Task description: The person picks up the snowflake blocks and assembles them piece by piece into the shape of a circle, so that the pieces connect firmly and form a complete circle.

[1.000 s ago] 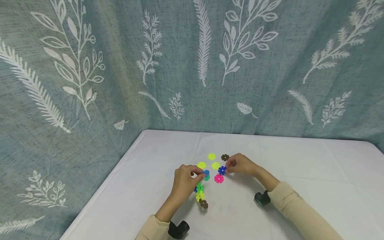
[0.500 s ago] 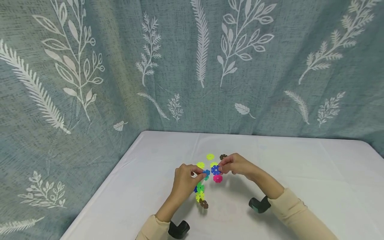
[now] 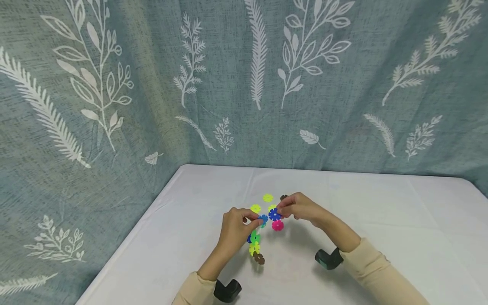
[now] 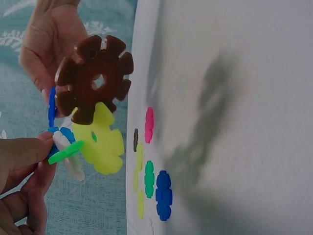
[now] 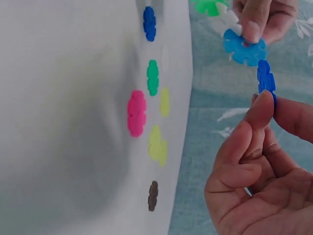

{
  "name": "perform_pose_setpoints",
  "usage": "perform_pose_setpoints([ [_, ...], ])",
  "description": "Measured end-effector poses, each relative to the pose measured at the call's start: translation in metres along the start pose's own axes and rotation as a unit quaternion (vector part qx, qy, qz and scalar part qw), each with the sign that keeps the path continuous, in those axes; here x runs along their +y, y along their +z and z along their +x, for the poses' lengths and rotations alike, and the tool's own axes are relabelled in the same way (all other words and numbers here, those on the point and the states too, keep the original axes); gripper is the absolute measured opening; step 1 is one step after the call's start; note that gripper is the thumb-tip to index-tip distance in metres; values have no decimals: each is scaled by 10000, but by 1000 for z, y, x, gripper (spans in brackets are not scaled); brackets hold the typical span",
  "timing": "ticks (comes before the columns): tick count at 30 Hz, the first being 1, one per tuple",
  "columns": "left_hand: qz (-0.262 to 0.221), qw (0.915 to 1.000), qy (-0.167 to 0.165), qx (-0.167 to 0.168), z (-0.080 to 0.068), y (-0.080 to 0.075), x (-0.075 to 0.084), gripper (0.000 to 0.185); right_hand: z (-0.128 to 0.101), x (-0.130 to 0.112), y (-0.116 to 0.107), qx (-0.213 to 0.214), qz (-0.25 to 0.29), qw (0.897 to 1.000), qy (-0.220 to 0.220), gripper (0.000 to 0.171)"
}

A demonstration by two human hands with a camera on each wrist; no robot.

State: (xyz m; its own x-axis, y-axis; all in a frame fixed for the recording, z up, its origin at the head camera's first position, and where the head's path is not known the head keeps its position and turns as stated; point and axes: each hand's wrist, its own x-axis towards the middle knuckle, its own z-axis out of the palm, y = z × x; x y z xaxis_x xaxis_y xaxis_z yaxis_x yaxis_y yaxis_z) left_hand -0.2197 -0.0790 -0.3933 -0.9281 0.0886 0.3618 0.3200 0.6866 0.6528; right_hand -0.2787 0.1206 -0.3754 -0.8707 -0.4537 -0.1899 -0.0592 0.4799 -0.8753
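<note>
My left hand pinches a light blue notched disc between thumb and fingers. This disc heads a chain of slotted discs: a white disc, a green disc, a yellow disc and a brown disc at the far end. The chain hangs above the table toward the person. In my right hand, thumb and forefinger pinch a dark blue notched disc on edge. The two blue discs are very close; I cannot tell whether they touch.
Loose discs lie flat on the white table: a pink disc, a teal disc, another blue disc, several yellow discs and a brown disc. A patterned curtain stands behind the table.
My right hand has moved left with the dark blue disc, bringing it near the light blue one, and is nearly still over the last half second. The left hand has hardly moved.
</note>
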Motion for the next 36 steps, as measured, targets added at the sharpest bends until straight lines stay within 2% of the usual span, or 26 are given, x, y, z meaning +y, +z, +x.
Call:
perform_pose_setpoints([
  [13,48,10000,49,69,0,0,0,10,1,-1,0,28,79,10000,9,24],
  [26,198,9995,220,143,-1,2,4,8,0,-6,-1,-76,-294,9988,-383,19],
  [31,243,9992,235,221,-3,2,6,8,0,-6,1,43,-92,9991,-420,18],
  [36,389,9981,368,318,-3,4,8,8,-1,-7,4,191,-177,9981,-553,17],
])
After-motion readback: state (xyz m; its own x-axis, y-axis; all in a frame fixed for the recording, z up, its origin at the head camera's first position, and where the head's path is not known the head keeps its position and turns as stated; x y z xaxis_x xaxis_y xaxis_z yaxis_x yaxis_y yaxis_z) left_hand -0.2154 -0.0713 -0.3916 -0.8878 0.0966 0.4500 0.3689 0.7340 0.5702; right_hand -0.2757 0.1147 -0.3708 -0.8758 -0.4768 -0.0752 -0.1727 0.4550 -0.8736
